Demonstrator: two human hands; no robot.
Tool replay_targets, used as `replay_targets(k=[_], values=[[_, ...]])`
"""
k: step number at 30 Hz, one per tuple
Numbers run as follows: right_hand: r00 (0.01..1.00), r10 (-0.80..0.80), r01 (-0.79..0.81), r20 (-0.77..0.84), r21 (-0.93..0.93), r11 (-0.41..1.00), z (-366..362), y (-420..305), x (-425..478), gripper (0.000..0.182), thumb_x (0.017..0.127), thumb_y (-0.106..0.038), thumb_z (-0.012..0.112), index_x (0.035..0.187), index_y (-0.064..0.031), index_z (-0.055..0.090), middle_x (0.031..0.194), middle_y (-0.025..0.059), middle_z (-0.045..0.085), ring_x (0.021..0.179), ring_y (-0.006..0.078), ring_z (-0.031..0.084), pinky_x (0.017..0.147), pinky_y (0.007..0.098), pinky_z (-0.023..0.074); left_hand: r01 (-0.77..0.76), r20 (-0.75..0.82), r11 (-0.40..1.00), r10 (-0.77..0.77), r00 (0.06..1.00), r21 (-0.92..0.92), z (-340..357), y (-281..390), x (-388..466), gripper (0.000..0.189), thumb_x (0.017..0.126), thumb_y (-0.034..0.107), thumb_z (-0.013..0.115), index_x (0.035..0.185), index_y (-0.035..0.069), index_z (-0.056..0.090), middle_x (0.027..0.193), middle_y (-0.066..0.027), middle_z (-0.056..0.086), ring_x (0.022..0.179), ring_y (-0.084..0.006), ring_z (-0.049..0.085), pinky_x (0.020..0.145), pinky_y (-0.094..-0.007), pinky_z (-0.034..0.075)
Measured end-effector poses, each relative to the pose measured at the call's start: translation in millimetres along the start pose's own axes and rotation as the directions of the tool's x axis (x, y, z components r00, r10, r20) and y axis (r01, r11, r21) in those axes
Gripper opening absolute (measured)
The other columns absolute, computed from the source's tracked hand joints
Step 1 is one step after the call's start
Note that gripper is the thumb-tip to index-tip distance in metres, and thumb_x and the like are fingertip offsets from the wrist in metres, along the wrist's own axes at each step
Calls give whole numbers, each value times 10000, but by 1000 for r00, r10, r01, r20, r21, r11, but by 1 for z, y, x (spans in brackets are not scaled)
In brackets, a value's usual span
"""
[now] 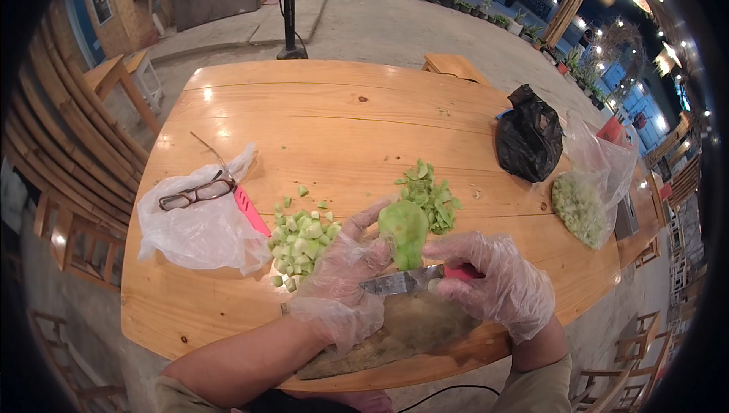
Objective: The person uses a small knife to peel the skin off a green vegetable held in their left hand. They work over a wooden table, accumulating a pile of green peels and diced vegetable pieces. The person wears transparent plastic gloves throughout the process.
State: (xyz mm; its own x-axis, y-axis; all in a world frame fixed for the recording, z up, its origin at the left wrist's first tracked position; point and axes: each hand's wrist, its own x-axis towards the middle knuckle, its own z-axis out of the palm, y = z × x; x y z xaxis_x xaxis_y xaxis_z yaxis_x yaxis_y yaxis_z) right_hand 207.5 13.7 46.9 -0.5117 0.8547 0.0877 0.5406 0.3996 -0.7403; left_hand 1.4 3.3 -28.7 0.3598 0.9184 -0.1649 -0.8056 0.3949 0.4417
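Note:
My left hand (347, 265), in a clear plastic glove, holds a pale green chayote (403, 228) upright above the cutting board. My right hand (495, 276), gloved the same way, is closed around the pink-red handle of a knife (401, 281). The blade points left, just below the chayote's lower end. Under both hands lies a worn wooden cutting board (393, 342) at the table's near edge. Diced pale green pieces (302, 242) are heaped beside my left hand. Behind the chayote sits a pile of green peelings (435, 199).
On the left, eyeglasses (196, 194) and a pink slotted plastic piece (250, 211) rest on a white plastic bag (188, 236). A knotted black plastic bag (529, 134) stands at the right, near a clear bag of diced pieces (578, 211). All sit on a wooden table (319, 111).

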Motion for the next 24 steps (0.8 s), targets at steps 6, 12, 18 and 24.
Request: replay_targets(k=[6,12,18,24], values=[[996,-45,50,74,-66,997,-3,1,0,488,877,-234,751,1339,-202,596,715,126,626,647,326,640,622,401,519,-46,45,998,44,998,42,-3,-4,-1,648,934,193,696,1468,124,336,1350,-95,540,1211,-231,580,993,-420,545],[992,-59,68,115,-81,994,-4,0,3,502,879,-195,740,1359,-202,590,712,118,620,640,324,637,613,409,509,-5,-36,998,7,999,59,2,-1,-2,663,919,219,720,1459,125,346,1334,-86,544,1198,-233,581,995,-426,540],[998,-19,21,53,-49,999,0,-1,3,437,826,-257,788,1234,-137,691,674,75,595,594,248,580,590,348,478,-8,-13,1000,8,1000,-16,1,-2,-1,655,896,225,748,1434,112,392,1324,-86,555,1205,-236,579,993,-428,539],[994,-103,105,42,-55,993,-1,2,3,429,848,-228,766,1261,-160,673,669,85,590,586,273,585,577,364,479,5,-15,998,-6,1000,-58,0,-3,1,636,893,194,749,1424,98,413,1304,-89,576,1184,-229,597,995,-404,543]])
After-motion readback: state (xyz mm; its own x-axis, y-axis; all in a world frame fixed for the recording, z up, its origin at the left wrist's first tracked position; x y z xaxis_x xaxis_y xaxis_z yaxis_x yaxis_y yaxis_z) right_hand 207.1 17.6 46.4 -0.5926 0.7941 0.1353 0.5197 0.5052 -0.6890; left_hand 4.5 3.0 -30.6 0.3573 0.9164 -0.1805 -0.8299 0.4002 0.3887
